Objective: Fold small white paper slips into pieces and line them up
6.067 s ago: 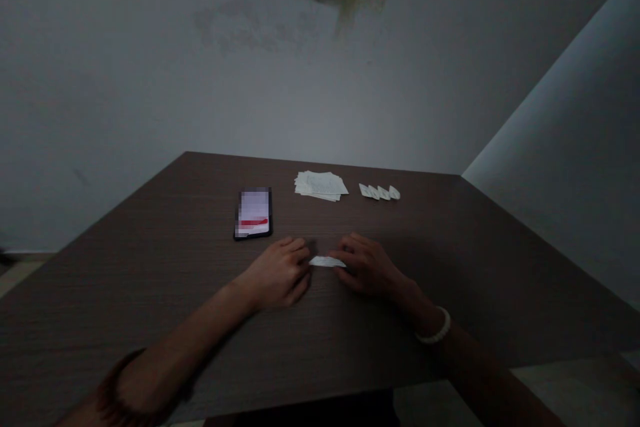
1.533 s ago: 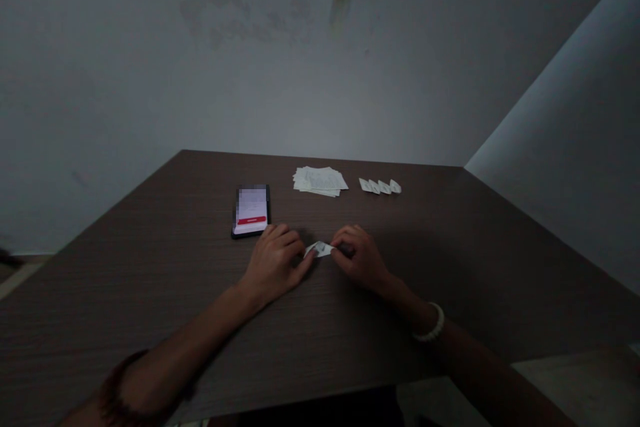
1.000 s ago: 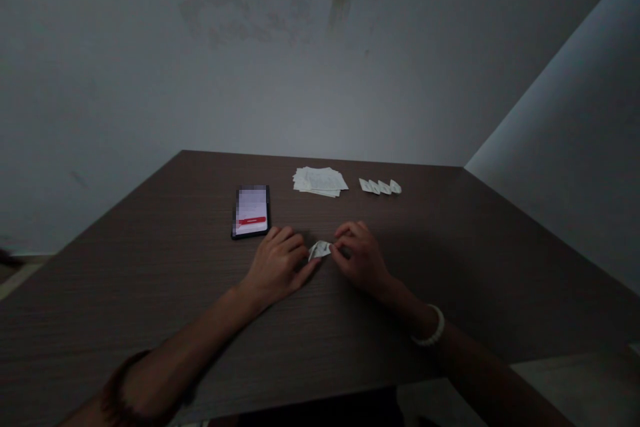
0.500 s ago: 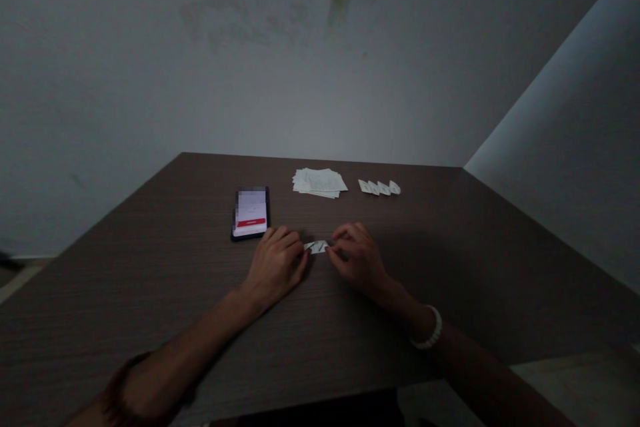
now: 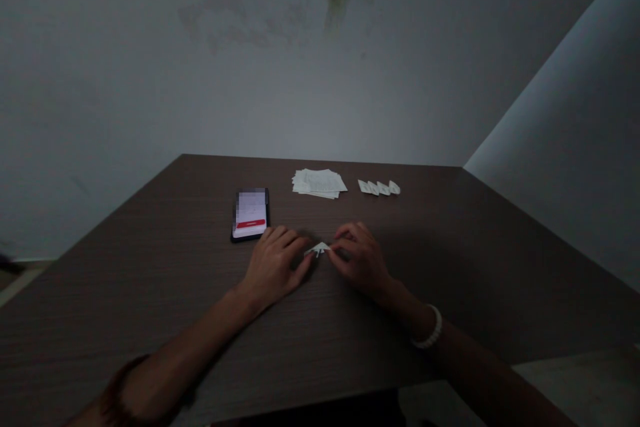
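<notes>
A small white piece of folded paper [image 5: 321, 247] lies between my two hands, low over the table. Its shape is roughly a triangle with the peak pointing away from me and small flaps on the near side. My left hand [image 5: 277, 262] has its thumb and forefinger around the left corner, the other fingers curled on the tabletop. At the right corner, the thumb and fingertips of my right hand [image 5: 361, 258] pinch the paper. Fingertips partly cover both corners.
A phone [image 5: 251, 214] with a lit screen lies just beyond my left hand. Farther back on the brown table [image 5: 150, 240] are a loose stack of white paper sheets [image 5: 320, 182] and a row of several small folded papers [image 5: 379, 188]. A wall [image 5: 320, 94] stands behind.
The paper between my hands has gone from a flat strip-like shape to a peaked triangle. My left thumb has shifted slightly right; my right hand has barely moved.
</notes>
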`<state>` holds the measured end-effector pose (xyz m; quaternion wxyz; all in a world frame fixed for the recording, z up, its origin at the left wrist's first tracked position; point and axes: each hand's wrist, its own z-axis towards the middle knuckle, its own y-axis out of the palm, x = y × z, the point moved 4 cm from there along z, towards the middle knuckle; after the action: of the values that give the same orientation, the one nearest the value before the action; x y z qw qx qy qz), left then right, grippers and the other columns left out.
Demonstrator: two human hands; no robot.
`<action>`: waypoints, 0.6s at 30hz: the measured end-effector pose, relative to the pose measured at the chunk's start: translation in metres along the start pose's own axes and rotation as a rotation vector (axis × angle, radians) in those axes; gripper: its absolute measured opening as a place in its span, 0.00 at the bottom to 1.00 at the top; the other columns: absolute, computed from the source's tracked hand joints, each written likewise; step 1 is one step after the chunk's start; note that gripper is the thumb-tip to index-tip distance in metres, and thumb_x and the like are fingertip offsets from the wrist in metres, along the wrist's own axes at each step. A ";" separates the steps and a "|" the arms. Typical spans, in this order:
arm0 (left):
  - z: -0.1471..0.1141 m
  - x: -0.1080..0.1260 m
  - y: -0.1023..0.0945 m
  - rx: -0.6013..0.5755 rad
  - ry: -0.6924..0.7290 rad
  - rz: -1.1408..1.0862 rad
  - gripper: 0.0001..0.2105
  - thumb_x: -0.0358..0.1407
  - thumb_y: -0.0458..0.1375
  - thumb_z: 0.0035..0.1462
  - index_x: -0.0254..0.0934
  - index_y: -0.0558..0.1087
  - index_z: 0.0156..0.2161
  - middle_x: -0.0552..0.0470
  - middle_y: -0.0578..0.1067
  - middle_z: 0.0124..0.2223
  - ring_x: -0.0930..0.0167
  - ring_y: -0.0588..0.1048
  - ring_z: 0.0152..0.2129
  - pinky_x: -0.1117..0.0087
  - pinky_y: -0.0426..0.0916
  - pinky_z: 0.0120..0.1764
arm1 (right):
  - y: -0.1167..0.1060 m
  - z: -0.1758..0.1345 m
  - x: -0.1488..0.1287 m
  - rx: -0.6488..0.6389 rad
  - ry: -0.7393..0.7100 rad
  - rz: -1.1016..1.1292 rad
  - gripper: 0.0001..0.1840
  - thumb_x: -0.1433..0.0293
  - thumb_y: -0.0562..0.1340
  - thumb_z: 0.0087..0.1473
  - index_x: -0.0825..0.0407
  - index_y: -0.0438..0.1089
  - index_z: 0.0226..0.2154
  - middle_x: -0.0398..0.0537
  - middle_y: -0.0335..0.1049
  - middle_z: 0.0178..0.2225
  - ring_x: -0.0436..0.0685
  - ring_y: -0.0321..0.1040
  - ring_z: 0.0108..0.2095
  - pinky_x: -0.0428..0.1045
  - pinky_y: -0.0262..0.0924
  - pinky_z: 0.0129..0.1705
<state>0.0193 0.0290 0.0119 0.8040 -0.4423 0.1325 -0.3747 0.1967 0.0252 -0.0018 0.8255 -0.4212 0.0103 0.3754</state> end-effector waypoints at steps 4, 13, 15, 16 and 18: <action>0.000 0.001 0.002 -0.025 0.059 -0.011 0.08 0.34 0.53 0.61 0.36 0.75 0.37 0.48 0.75 0.33 0.65 0.67 0.32 0.63 0.60 0.35 | 0.001 0.000 -0.003 0.016 -0.018 0.031 0.02 0.70 0.65 0.52 0.49 0.73 0.28 0.49 0.68 0.36 0.56 0.63 0.37 0.53 0.61 0.40; 0.001 0.002 -0.004 0.094 0.025 -0.092 0.06 0.31 0.54 0.60 0.35 0.73 0.35 0.49 0.76 0.31 0.67 0.67 0.30 0.64 0.60 0.34 | 0.003 0.002 -0.005 0.009 0.026 0.103 0.03 0.67 0.65 0.53 0.49 0.74 0.31 0.49 0.68 0.36 0.56 0.63 0.37 0.53 0.62 0.41; 0.001 0.001 -0.003 0.088 0.016 -0.085 0.06 0.32 0.54 0.60 0.35 0.73 0.34 0.50 0.76 0.30 0.67 0.67 0.30 0.64 0.59 0.34 | 0.004 0.001 -0.005 0.012 0.017 0.113 0.02 0.70 0.64 0.53 0.49 0.74 0.30 0.48 0.68 0.36 0.56 0.63 0.37 0.53 0.62 0.40; 0.001 0.001 -0.002 0.082 0.010 -0.075 0.06 0.32 0.54 0.60 0.35 0.73 0.33 0.50 0.75 0.29 0.66 0.67 0.29 0.64 0.59 0.34 | 0.004 0.001 -0.005 0.016 0.007 0.116 0.01 0.71 0.65 0.52 0.49 0.74 0.30 0.48 0.68 0.36 0.56 0.63 0.36 0.52 0.62 0.39; 0.001 0.001 -0.002 0.070 0.003 -0.051 0.07 0.32 0.54 0.59 0.35 0.74 0.32 0.49 0.75 0.29 0.66 0.66 0.29 0.64 0.59 0.33 | 0.004 0.001 -0.005 0.021 -0.013 0.117 0.03 0.73 0.65 0.51 0.49 0.74 0.30 0.48 0.68 0.37 0.55 0.63 0.36 0.52 0.62 0.39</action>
<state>0.0198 0.0287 0.0143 0.8089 -0.4166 0.1090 -0.4002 0.1903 0.0241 -0.0025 0.8067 -0.4090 0.0335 0.4254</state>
